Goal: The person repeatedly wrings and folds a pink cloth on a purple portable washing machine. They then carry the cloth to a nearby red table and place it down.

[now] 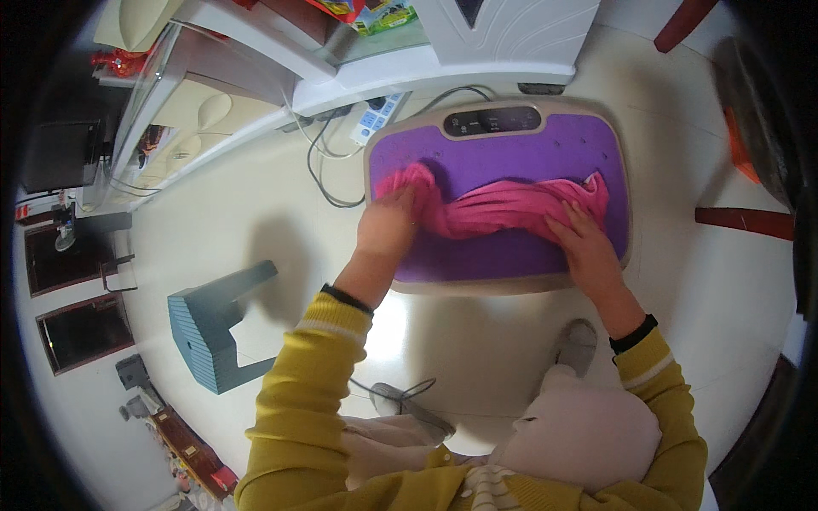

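Note:
A pink cloth (505, 207), bunched into a long wrinkled strip, lies across the purple top of a vibration exercise plate (486, 262). My left hand (386, 220) grips the cloth's left end, where it folds up in a loop. Toward the right end, my right hand (585, 249) rests on the cloth with its fingers somewhat apart. Its thumb is hard to make out. A dark control panel (492, 120) with small markings is set into the plate's far edge.
Beyond the plate stands a white cabinet (511, 32). A power strip (378, 118) with cables lies by the plate's far left corner. A blue-grey plastic stool (204, 338) lies on its side at left. Reddish wooden legs (744, 222) stand at right.

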Motion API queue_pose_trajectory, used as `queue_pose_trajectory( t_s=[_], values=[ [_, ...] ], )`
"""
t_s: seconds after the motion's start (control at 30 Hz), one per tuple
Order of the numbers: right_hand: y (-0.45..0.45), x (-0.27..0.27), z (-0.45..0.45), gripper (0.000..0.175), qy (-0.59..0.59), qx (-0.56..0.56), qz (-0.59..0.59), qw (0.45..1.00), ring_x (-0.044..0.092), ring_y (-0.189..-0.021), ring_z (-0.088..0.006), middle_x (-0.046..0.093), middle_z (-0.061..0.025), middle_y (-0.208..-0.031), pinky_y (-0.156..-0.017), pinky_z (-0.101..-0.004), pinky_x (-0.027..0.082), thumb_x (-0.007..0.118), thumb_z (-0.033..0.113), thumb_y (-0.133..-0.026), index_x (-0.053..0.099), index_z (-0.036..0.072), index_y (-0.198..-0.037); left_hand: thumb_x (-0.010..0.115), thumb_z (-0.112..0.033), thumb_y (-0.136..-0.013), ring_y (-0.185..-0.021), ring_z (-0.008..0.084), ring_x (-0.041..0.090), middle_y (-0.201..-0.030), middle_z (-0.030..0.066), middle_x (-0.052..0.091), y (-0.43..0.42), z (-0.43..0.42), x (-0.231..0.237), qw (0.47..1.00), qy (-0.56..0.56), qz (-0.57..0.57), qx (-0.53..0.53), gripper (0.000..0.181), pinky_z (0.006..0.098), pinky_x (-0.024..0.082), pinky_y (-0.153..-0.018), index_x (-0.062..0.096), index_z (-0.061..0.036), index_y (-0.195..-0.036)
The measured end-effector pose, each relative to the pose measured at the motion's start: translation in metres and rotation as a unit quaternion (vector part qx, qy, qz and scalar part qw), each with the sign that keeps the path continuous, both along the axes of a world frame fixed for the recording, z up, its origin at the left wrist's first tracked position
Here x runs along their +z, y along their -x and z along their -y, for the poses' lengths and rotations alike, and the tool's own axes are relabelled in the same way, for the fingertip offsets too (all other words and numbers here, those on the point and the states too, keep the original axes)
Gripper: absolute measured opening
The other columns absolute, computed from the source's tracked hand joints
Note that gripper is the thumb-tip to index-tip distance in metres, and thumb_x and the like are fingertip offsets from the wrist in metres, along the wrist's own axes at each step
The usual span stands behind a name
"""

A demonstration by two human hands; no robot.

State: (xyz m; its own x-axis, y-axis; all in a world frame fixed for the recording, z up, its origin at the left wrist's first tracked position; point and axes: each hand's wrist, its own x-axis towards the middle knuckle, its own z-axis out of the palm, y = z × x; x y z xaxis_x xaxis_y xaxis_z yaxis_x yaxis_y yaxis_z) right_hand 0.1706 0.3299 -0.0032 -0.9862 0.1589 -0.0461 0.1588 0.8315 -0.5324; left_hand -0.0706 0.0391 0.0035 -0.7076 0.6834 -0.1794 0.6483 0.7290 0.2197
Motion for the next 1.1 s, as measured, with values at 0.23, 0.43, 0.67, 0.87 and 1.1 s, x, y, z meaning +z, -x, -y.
queue_pose_trajectory(
  t_s=[0.23,0.43,0.67,0.87,1.1],
  values=[
    [0.003,-0.001,0.0,0.056,-0.008,0.007,-0.002,1.0,0.045,-0.145,-0.0394,0.048,-0.0207,-0.155,-0.119,-0.0466,0.039,0.061,-0.006,-0.088,0.062,0.013,-0.141,0.063,-0.013,-0.086,-0.086,0.0398,0.071,-0.088,0.0184,0.073,-0.05,0.039,0.051,0.984,0.144,0.1,-0.019,0.018,0.0503,0.057,-0.077,0.073,-0.0098,-0.1],
    [0.01,0.019,-0.02,0.044,0.131,-0.045,-0.029,0.99,0.06,-0.13,-0.039,0.065,-0.0195,-0.137,-0.111,-0.0445,0.046,0.06,-0.004,-0.093,0.069,0.011,-0.133,0.061,-0.006,-0.079,-0.095,0.0382,0.072,-0.098,0.0213,0.075,-0.007,0.031,0.049,0.966,-0.002,0.209,0.15,0.037,0.0466,0.057,-0.085,0.076,-0.0112,-0.113],
    [0.057,0.038,-0.069,0.051,0.006,-0.127,-0.093,0.987,0.061,-0.125,-0.0386,0.063,-0.0203,-0.138,-0.11,-0.046,0.048,0.057,0.001,-0.096,0.056,0.012,-0.146,0.054,0.003,-0.084,-0.135,0.0409,0.053,-0.148,0.0215,0.055,0.037,-0.013,-0.003,0.991,-0.098,-0.081,0.038,0.058,0.0445,0.044,-0.113,0.057,-0.0036,-0.142],
    [0.041,0.0,-0.047,0.066,-0.135,-0.085,-0.006,0.987,0.059,-0.127,-0.0428,0.058,-0.0287,-0.141,-0.114,-0.0481,0.044,0.051,-0.001,-0.092,0.041,0.008,-0.156,0.057,0.0,-0.086,-0.142,0.0409,0.047,-0.153,0.0281,0.046,-0.012,0.0,-0.02,0.998,0.04,-0.052,-0.003,0.063,0.044,0.041,-0.118,0.045,0.0058,-0.148],
    [-0.03,0.031,0.018,0.068,-0.038,0.015,0.207,0.978,0.067,-0.105,-0.0453,0.065,-0.0275,-0.125,-0.09,-0.0507,0.055,0.058,0.001,-0.087,0.045,0.01,-0.153,0.055,-0.003,-0.088,-0.139,0.0411,0.051,-0.147,0.0292,0.051,-0.096,0.034,0.02,0.975,0.175,0.016,-0.136,0.061,0.0426,0.048,-0.111,0.044,0.0099,-0.147]
  ],
)
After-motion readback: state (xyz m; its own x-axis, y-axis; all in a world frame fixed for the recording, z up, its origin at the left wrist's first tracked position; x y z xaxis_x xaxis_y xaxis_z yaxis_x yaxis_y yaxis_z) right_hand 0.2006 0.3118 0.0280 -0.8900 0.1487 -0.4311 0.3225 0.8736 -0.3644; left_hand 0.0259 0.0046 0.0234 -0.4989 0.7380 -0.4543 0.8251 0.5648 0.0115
